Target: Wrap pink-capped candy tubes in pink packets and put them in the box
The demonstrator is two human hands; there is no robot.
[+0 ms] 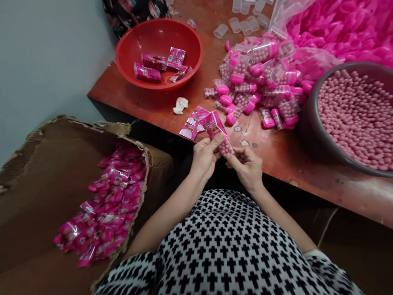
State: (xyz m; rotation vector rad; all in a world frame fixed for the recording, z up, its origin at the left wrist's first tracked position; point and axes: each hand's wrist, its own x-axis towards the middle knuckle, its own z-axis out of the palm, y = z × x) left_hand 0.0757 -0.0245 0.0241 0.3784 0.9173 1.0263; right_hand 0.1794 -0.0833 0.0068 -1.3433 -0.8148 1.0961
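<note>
Packet (pixel 216 124), glossy printed pink, beads (pixel 226 148) showing at its lower end, pinched in both hands (pixel 205 158).

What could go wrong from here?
1. The pink packet, pinched by the left hand and right hand near the table edge, might slip and drop off.
2. Loosely piled capsules beyond the hands could roll if bumped.
3. The grey tub is uncovered; a knock might spill its pink beads.

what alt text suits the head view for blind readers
A person's left hand and right hand hold a pink printed packet at a reddish table, near a round red bowl and piled clear pink-capped containers. A brown cardboard box of pink packets stands left.
</note>
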